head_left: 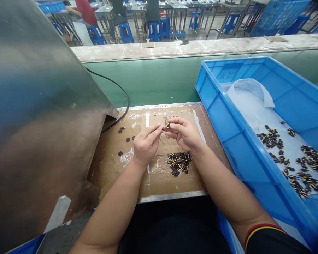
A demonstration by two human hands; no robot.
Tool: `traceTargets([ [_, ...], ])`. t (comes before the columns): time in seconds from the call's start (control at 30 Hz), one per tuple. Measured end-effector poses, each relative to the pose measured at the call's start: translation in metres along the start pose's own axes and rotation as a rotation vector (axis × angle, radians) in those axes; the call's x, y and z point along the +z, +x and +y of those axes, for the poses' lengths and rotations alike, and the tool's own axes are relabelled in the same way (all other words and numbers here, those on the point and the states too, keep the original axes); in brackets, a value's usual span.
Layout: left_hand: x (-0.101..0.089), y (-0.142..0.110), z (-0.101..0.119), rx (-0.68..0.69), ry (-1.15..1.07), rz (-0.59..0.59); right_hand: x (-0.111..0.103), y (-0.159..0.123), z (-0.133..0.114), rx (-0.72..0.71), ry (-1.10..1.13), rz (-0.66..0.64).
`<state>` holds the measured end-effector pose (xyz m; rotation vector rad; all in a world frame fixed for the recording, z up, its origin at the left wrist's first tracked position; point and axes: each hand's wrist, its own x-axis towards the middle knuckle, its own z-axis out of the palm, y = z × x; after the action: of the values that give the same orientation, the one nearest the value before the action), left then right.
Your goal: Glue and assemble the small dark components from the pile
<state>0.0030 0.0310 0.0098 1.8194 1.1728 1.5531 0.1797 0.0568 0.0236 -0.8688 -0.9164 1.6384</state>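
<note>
My left hand (pixel 147 144) is closed in a pinch over the cardboard-covered worktop (pixel 159 187), with a small dark piece just showing at its fingertips. Facing it, my right hand (pixel 184 134) pinches a small black-and-yellow part (pixel 168 125) between thumb and forefinger, its other fingers curled loosely. The fingertips of both hands nearly meet; whether the two pieces touch I cannot tell. Below the right hand lies a pile of similar black-and-yellow parts (pixel 178 163). Several dark round discs (pixel 128 140) are scattered left of my left hand.
A large blue crate (pixel 214 102) at right holds white sheeting and many black-and-yellow parts (pixel 311 162). A metal housing (pixel 42 106) stands close at left, with a black cable (pixel 124 91) curving onto the worktop. Seated people and blue stools (pixel 125 33) are beyond the ledge (pixel 175 49).
</note>
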Motion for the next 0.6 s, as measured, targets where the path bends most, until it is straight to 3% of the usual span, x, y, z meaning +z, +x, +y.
traceTargets([
  [0.13,0.002,0.001,0.003,-0.029,-0.056,0.021,0.001,0.0,0.0,0.032,0.02,0.01],
  [0.23,0.007,0.005,0.002,-0.273,-0.375,0.131,0.005,-0.002,0.001,-0.018,-0.006,0.049],
  [0.33,0.009,0.009,0.0,-0.565,-0.793,0.177,0.013,-0.008,0.002,-0.224,-0.14,0.099],
  [0.4,0.008,0.01,-0.001,-0.658,-0.912,0.167,0.021,-0.014,0.003,-0.336,-0.242,0.111],
  [0.6,0.008,0.008,0.002,-0.658,-1.012,0.124,0.037,-0.027,0.007,-0.492,-0.356,0.073],
])
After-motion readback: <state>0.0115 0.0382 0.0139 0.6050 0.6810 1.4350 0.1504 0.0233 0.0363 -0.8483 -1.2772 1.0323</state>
